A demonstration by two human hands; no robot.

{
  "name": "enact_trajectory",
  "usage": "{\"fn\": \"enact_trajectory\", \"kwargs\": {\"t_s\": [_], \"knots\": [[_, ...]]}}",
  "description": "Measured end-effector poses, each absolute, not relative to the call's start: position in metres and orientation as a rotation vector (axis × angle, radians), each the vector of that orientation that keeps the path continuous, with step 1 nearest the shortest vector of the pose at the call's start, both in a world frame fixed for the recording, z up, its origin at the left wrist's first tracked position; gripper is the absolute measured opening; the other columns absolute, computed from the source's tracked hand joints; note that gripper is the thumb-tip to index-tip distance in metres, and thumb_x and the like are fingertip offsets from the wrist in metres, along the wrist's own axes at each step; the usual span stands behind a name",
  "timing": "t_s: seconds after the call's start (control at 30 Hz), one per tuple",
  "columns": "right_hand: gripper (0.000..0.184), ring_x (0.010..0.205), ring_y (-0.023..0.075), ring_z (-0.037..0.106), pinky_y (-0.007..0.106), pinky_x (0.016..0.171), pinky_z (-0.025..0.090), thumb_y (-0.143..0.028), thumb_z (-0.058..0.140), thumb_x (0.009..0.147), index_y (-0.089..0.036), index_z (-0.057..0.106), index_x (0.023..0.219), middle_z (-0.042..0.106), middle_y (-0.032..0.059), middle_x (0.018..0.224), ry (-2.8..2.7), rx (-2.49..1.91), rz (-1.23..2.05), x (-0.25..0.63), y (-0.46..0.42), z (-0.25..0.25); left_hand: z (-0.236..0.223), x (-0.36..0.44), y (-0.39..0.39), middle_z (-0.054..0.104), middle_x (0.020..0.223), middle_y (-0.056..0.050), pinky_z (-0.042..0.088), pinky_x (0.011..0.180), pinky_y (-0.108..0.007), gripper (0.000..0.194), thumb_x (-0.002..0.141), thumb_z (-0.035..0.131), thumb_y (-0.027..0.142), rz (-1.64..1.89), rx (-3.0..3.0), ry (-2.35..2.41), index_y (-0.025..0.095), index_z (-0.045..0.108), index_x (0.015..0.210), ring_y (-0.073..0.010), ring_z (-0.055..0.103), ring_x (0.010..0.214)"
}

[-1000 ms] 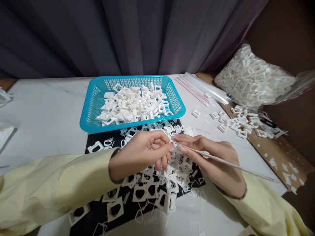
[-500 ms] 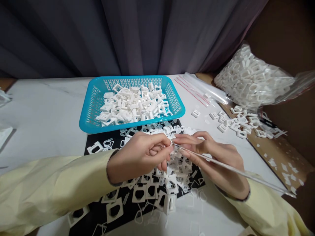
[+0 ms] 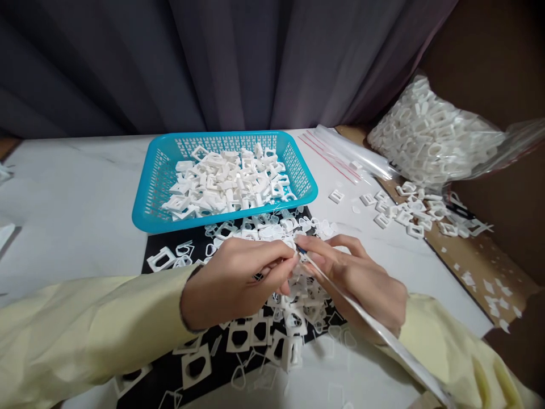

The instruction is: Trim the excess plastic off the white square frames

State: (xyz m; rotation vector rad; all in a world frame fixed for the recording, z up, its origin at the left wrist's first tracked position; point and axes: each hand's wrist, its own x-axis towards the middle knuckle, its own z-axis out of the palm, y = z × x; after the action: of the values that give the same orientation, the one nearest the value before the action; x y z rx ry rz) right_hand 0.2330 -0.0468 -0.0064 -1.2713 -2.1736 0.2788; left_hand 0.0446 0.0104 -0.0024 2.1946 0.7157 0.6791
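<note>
My left hand [image 3: 244, 278] is closed in a pinch, its thumb and forefinger on a small white plastic piece [image 3: 294, 245] that the fingers mostly hide. Close on its right, my right hand [image 3: 361, 278] grips a long thin pale tool [image 3: 366, 318] with a dark bluish part near its tip. The tool's tip end meets the pinched piece, and its shaft slants down to the lower right; I cannot make out its exact kind. Under both hands, white plastic frames [image 3: 196, 366] and thin ring-shaped scraps [image 3: 238, 376] lie heaped on a black mat [image 3: 157, 372].
Beyond the hands stands a blue perforated basket [image 3: 142, 213] filled with white plastic parts. At the right are a clear bag [image 3: 434, 136] stuffed with white parts, flat zip bags [image 3: 349, 153], loose white parts [image 3: 404, 216] and brown cardboard [image 3: 472, 255] with white scraps.
The tool has swung so its far end points lower, nearer my right forearm. My right hand has turned slightly and shifted left; my left hand keeps its pinch.
</note>
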Motion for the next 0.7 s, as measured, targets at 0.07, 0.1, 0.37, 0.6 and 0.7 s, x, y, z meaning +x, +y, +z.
{"fn": "enact_trajectory", "kwargs": {"t_s": [0.07,0.1,0.37,0.6,0.7], "knots": [[0.026,0.105,0.0161,0.061,0.032,0.078,0.052,-0.008,0.048,0.087,-0.025,0.055,0.106,0.068,0.0044,0.108,-2.057,-1.177,0.309,0.234,-0.049,-0.004,-0.004,0.043,0.010,0.068,0.061,0.004,0.048,0.058,-0.015,0.018,0.085,0.047,0.008,0.753,2.261,0.671,0.018,0.061,0.078,-0.0074,0.063,0.056],[0.029,0.103,0.0165,0.062,0.033,0.079,0.052,-0.006,0.050,0.086,-0.025,0.054,0.108,0.068,0.0060,0.107,-2.011,-1.119,0.338,0.234,-0.049,-0.001,-0.004,0.043,0.010,0.068,0.063,0.004,0.048,0.059,-0.015,0.018,0.084,0.048,0.007,0.806,2.285,0.650,0.019,0.061,0.081,-0.0077,0.063,0.058],[0.022,0.101,0.0203,0.064,0.036,0.084,0.050,-0.005,0.059,0.081,-0.020,0.059,0.096,0.066,0.0088,0.110,-1.978,-0.935,0.445,0.243,-0.047,0.004,-0.004,0.041,0.016,0.069,0.070,0.001,0.051,0.064,-0.017,0.017,0.082,0.053,0.006,0.919,2.316,0.549,0.019,0.061,0.089,-0.0100,0.065,0.064],[0.030,0.111,0.0167,0.058,0.036,0.090,0.050,-0.013,0.054,0.086,-0.028,0.057,0.112,0.061,-0.0016,0.120,-2.135,-1.116,0.529,0.253,-0.048,0.001,-0.004,0.041,0.016,0.069,0.069,0.002,0.052,0.065,-0.016,0.017,0.081,0.055,0.004,0.962,2.308,0.507,0.019,0.061,0.087,-0.0089,0.064,0.062],[0.037,0.111,0.0154,0.058,0.032,0.090,0.051,-0.016,0.046,0.091,-0.031,0.050,0.124,0.059,-0.0035,0.123,-2.150,-1.164,0.613,0.252,-0.046,0.007,-0.004,0.041,0.016,0.069,0.070,0.002,0.052,0.066,-0.015,0.018,0.081,0.055,0.004,0.946,2.299,0.509,0.019,0.061,0.088,-0.0089,0.064,0.064]]}}
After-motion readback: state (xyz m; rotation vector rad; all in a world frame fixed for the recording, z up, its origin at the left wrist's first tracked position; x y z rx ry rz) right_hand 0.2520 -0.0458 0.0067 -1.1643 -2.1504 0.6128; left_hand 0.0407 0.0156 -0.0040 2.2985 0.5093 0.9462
